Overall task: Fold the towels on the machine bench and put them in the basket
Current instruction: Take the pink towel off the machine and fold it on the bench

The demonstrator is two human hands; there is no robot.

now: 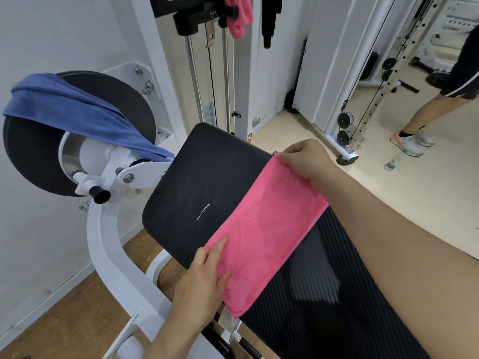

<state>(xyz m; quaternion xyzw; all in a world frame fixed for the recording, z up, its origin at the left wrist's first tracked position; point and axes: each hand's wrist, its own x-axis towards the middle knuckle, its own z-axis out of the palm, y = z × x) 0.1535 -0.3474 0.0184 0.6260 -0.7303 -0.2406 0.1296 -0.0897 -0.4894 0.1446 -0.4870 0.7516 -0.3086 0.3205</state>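
Note:
A pink towel (261, 229), folded into a long strip, lies across the black padded bench (197, 182) of the gym machine. My left hand (204, 278) rests flat on the towel's near left edge with straight fingers. My right hand (305, 159) pinches the towel's far corner at the bench's right side. A blue towel (70, 110) is draped over the black round pad at the left. Another pink towel (239, 14) hangs from the machine's frame at the top. No basket is in view.
The white machine frame (108, 255) curves along the left of the bench. Weight-stack rods (204, 73) rise behind it. A cable machine (363, 99) stands at the right. Another person's legs (425, 120) and a plastic bottle (392, 163) are on the floor at the far right.

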